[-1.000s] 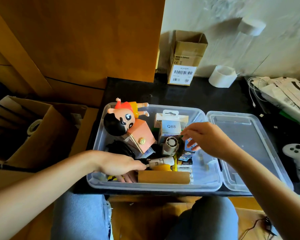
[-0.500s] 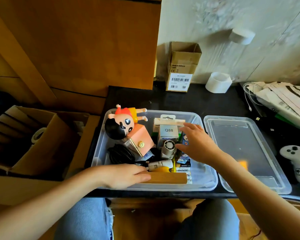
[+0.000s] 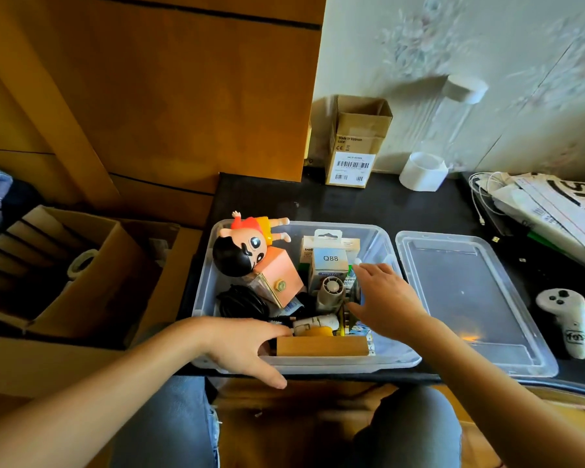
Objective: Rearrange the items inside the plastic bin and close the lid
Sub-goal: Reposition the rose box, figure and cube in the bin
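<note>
A clear plastic bin [image 3: 379,233] stands on the black table in front of me, with its clear lid [image 3: 470,298] lying flat to its right. Inside are a big-headed doll [image 3: 247,246], a pink box [image 3: 282,276], a white Q88 box [image 3: 330,261], a small fan [image 3: 331,292], a black cable [image 3: 240,302] and a wooden block [image 3: 321,346]. My left hand [image 3: 244,342] holds the bin's front left rim, thumb outside and fingers inside by the block. My right hand [image 3: 385,298] hovers with spread fingers over small packs at the bin's right side.
At the back of the table stand a tall cardboard box [image 3: 355,146] and a white tape roll [image 3: 423,172]. A white controller [image 3: 564,315] and a pile of papers with cables [image 3: 554,204] lie to the right. On the left is an open cardboard carton [image 3: 65,265].
My left hand has come out from beside the wooden block and now straddles the front rim. My right hand has shifted a little toward the Q88 box with its fingers spread.
</note>
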Action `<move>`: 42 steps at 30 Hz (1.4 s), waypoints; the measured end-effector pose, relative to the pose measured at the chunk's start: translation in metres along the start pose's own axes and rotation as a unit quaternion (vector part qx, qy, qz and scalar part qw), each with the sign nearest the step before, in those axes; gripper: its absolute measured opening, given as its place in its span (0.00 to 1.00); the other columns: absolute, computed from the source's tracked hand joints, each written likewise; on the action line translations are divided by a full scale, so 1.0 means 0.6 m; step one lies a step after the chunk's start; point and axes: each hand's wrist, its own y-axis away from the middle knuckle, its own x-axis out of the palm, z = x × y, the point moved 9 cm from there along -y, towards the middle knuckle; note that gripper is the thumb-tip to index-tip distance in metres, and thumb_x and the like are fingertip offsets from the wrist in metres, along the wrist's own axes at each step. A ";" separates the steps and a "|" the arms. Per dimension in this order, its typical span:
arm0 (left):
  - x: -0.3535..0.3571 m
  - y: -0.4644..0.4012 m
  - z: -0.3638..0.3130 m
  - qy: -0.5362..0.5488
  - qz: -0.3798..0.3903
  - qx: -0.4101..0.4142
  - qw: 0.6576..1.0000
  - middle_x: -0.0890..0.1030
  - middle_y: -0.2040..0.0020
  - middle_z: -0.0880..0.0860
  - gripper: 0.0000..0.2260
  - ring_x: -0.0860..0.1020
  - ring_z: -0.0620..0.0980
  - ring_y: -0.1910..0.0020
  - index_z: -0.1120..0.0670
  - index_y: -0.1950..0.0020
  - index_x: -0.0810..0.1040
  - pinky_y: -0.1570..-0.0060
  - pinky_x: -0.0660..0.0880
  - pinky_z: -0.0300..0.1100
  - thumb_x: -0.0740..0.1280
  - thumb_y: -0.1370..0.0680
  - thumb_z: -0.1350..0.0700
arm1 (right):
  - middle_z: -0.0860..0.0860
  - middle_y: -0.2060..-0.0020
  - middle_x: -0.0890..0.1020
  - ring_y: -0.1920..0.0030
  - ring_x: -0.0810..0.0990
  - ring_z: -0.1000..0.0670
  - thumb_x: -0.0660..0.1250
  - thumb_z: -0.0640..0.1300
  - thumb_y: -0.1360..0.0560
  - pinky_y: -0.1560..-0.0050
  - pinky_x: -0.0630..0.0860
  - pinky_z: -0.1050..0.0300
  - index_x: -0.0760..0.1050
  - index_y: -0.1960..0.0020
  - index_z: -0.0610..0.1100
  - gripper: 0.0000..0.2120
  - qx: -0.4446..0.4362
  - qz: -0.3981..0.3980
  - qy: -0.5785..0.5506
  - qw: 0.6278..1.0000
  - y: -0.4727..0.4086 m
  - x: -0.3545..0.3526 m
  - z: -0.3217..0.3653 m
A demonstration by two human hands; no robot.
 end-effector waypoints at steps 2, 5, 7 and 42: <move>0.001 -0.001 0.000 -0.020 0.008 0.007 1.000 0.69 0.31 0.42 0.31 0.69 0.39 0.39 0.45 0.26 0.60 0.42 0.66 0.28 0.69 0.26 0.43 | 0.50 0.34 0.71 0.34 0.67 0.48 0.64 0.54 0.25 0.35 0.67 0.54 0.64 0.31 0.45 0.26 0.001 0.003 0.004 1.000 0.007 0.003 0.001; 0.003 0.001 0.001 -0.026 0.018 0.009 0.999 0.70 0.36 0.39 0.30 0.70 0.32 0.48 0.44 0.27 0.61 0.54 0.65 0.18 0.69 0.26 0.44 | 0.50 0.35 0.72 0.35 0.68 0.49 0.64 0.55 0.25 0.35 0.68 0.56 0.65 0.32 0.45 0.25 -0.002 0.004 0.009 1.000 0.017 0.005 0.005; 0.008 0.005 0.002 -0.019 0.023 0.011 0.999 0.70 0.39 0.37 0.30 0.70 0.27 0.53 0.44 0.27 0.61 0.56 0.65 0.16 0.69 0.26 0.44 | 0.50 0.35 0.72 0.35 0.68 0.49 0.64 0.55 0.25 0.35 0.67 0.56 0.65 0.32 0.44 0.26 -0.008 0.006 0.011 1.000 0.021 0.006 0.007; -0.214 0.142 -0.011 0.110 -0.548 0.124 0.820 0.75 0.39 0.46 0.34 0.75 0.43 0.41 0.42 0.29 0.62 0.44 0.75 0.43 0.74 0.30 0.51 | 0.47 0.38 0.73 0.40 0.73 0.46 0.75 0.49 0.32 0.42 0.70 0.54 0.62 0.29 0.49 0.36 -0.130 -0.049 -0.206 0.969 -0.078 -0.114 0.153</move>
